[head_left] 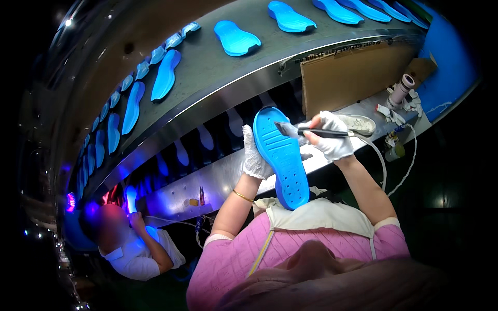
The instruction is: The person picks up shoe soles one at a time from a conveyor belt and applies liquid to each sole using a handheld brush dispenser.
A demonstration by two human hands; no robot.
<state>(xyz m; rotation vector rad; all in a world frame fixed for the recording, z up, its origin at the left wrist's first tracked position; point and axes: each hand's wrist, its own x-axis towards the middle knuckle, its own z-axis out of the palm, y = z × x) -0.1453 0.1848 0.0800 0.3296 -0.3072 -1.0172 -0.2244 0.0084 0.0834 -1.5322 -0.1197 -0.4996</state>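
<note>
A blue shoe sole [282, 160] is held up in front of my chest, its holed and ribbed face showing. My left hand [256, 157], in a white glove, grips the sole by its left edge; some of the fingers are hidden behind it. In my gloved right hand [333, 139] is a black-handled brush [285, 129], with its bristles at the upper part of the sole. Whether the bristles touch the surface, I cannot tell. A pale hose [383, 168] runs from the handle's rear end down to the right.
Beyond the bench [223, 173], a curved conveyor belt [202, 78] carries several blue soles [236, 39]. Cardboard [358, 75] stands upright behind a white shoe [358, 124]. A pink cylinder [400, 90] is at right. Lower left, a co-worker [137, 251] holds another sole [131, 198].
</note>
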